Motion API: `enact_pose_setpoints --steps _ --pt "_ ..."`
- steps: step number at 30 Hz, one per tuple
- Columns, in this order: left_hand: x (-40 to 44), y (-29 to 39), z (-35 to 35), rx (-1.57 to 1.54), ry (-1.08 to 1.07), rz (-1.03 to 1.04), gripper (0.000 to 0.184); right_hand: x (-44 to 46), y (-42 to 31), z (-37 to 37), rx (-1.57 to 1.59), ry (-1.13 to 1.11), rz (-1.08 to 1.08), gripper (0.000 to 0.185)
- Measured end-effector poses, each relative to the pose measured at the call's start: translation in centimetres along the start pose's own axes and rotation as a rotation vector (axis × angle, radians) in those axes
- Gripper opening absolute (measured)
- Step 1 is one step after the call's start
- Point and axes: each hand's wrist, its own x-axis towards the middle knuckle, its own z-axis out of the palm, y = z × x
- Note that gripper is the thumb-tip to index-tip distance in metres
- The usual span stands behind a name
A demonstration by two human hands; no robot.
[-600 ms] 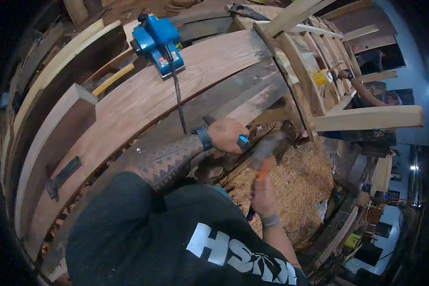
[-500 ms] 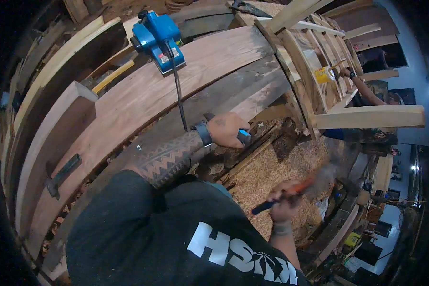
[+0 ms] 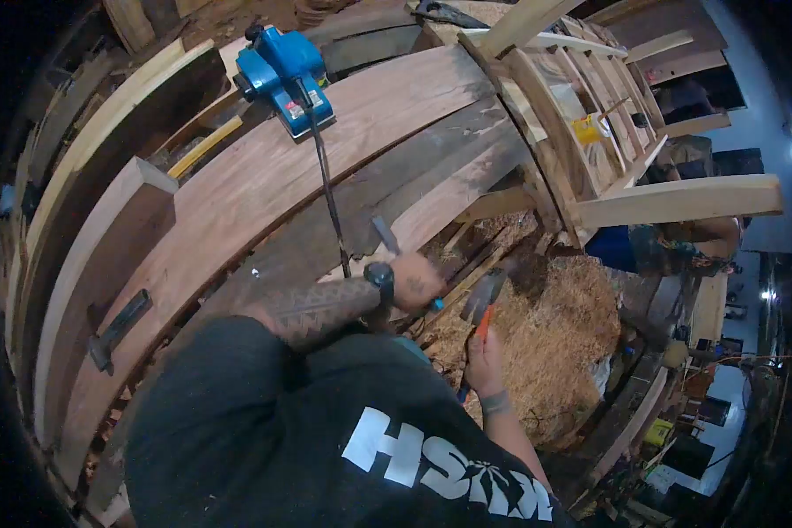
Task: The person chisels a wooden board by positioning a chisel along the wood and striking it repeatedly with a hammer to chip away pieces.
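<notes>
- Well, from where I'm standing it looks like chisel work, hammer and blade together; the blow itself I can't make out.
- The left hand (image 3: pixel 416 282) is curled around a chisel (image 3: pixel 385 236), its grey blade showing on one side of the fist and a blue butt (image 3: pixel 437 304) on the other.
- That blade reaches over the near edge of the dark plank (image 3: pixel 304 231); whether it touches the wood, I can't tell.
- The right hand (image 3: pixel 484 361) is wrapped round the orange-and-dark handle of a hammer (image 3: pixel 484 295), the head raised near the blue butt, apart from it, above the wood shavings (image 3: pixel 572 339).
- To my eye, another stroke would call for a firm left fist, the butt lined up with the hammer face, and knuckles kept clear.
- Beyond the hands, a blue planer (image 3: pixel 286 79) sits on the pale plank (image 3: pixel 238 198), its cord (image 3: pixel 326 180) trailing toward the left forearm (image 3: pixel 321 312).
- A second hammer (image 3: pixel 125 319) lies near that plank's lower-left end, well apart from both hands.
</notes>
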Motion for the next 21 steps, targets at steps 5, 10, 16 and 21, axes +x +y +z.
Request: enact_pose_setpoints --steps 5,10,16,21 --pt "-2.0 2.6 -4.3 -0.153 0.186 0.021 0.024 -1.5 -1.5 -1.5 0.077 0.045 0.182 0.033" --pt "-2.3 -0.1 -6.8 -0.239 0.259 0.023 0.032 -1.1 0.2 -2.2 0.104 0.068 0.194 0.032" --pt "-2.7 -0.5 -7.6 -0.260 0.366 0.036 0.028 -0.7 -2.1 -2.5 0.113 0.009 0.065 0.032" --pt "-2.7 -0.8 -7.6 -0.285 0.405 0.011 0.025 -0.6 -4.8 -3.2 0.068 -0.011 -0.031 0.030"
